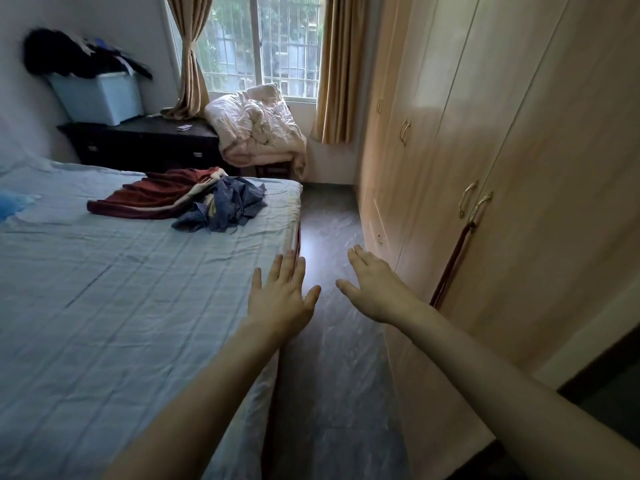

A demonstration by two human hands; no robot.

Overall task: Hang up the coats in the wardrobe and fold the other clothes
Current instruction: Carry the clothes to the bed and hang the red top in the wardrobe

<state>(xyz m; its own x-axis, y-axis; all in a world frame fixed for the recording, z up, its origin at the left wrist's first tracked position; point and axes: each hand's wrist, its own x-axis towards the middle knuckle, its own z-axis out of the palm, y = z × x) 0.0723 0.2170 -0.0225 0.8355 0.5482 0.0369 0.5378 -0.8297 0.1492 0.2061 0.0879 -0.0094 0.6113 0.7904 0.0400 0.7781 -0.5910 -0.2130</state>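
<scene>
- Two garments lie heaped on the bed (pixel 104 271): a dark red garment (pixel 152 195) and a blue patterned garment (pixel 228 206), touching each other near the far right corner of the mattress.
- You cannot tell from here what kind of clothes they are; the folds hide their shape.
- A dark strip (pixel 453 261) hangs out between the closed wardrobe (pixel 519 133) doors below the handles; what it belongs to stays hidden.
- A dark pile on the pale blue bin (pixel 100 95) at the far left is too blurred to make out.
- Your left hand (pixel 280 296) is held out over the bed's right edge, fingers straight and spread, holding nothing.
- Your right hand (pixel 374 289) is held out above the floor beside the wardrobe, fingers straight and close together, empty.
- Both garments lie well beyond your fingertips, ahead and to the left.
</scene>
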